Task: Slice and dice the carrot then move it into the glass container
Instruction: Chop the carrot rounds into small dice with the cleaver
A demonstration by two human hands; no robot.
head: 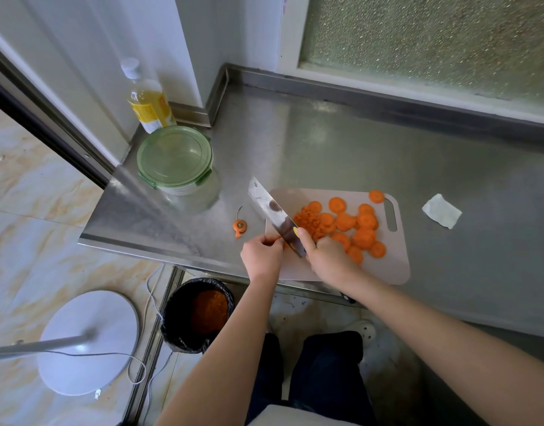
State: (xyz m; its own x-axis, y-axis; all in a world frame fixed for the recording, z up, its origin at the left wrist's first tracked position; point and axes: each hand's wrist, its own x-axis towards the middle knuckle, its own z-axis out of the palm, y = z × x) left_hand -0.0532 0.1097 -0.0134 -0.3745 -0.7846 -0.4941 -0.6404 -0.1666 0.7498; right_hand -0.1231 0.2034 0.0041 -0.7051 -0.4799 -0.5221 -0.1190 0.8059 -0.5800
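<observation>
Right grip [324, 256]: clenched round the handle of the cleaver [273, 210], forefinger laid on the blade's flat by a yellow sticker. The blade slants away to the left, over the left edge of the cutting board [384, 269].
Left grip [261, 253]: fingers curled against the other side of the blade near its heel. A speck of orange shows there, but I cannot tell whether the fingers pinch a carrot piece or only touch the steel.
Diced carrot [307, 221]: 1 small heap on the board, just right of the blade.
Carrot slices [362, 229]: more than 10 rounds, overlapping, across the board's middle toward its handle slot.
Handling: the rounds look light, stiff and damp, and are likely to skid or roll. They are best laid flat and pinned from above with tucked fingertips, back from the edge. Dice will probably cling to steel, so the blade's flat can scoop them.
Glass container [197, 195]: near the left edge of the tabletop [326, 149], apart from the board, green lid [173, 156] on top.
Progress: dicing barely begun, and nothing moved across yet.
Carrot top [240, 226]: on the tabletop, just left of the board.
Bottle [149, 103]: back-left corner.
Paper scrap [442, 210]: right of the board.
</observation>
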